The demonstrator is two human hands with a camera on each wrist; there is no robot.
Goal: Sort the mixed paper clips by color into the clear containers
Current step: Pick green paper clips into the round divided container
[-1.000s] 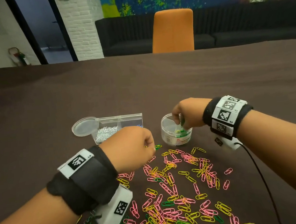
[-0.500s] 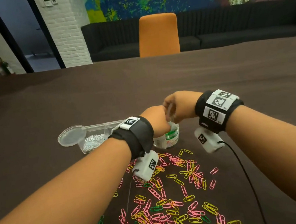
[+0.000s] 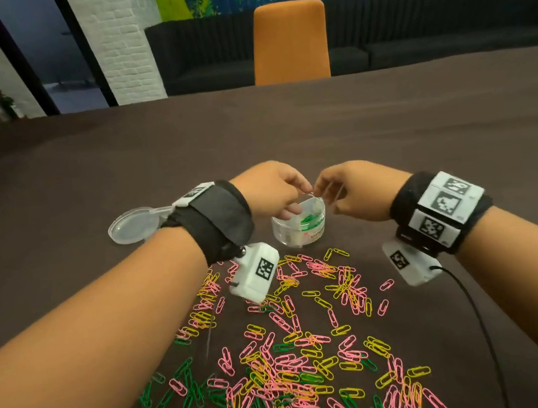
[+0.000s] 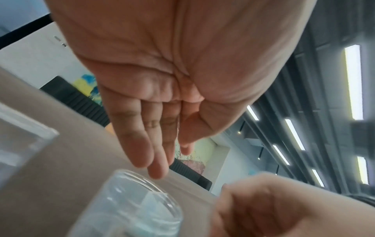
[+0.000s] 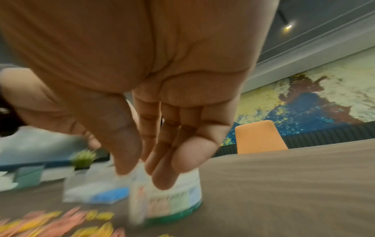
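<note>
A small round clear container (image 3: 297,235) holding green paper clips (image 3: 309,219) stands on the brown table. My left hand (image 3: 269,190) hovers over its left rim with fingers straight and nothing in them, as the left wrist view (image 4: 154,144) shows above the container (image 4: 129,208). My right hand (image 3: 353,195) is just right of the rim, fingers loosely bent, nothing visible between them; the right wrist view (image 5: 162,152) is blurred. A mixed pile of pink, yellow and green clips (image 3: 293,350) lies nearer me.
The round lid (image 3: 133,224) lies left of my left wrist. A rectangular clear box (image 5: 97,192) with blue clips stands left of the round container, hidden by my wrist in the head view. Loose green clips (image 3: 181,389) lie near left. A black cable (image 3: 472,315) trails from my right wrist.
My left hand rose from the pile, came over the round container and opened its fingers. My right hand drew back from above the container to its right side.
</note>
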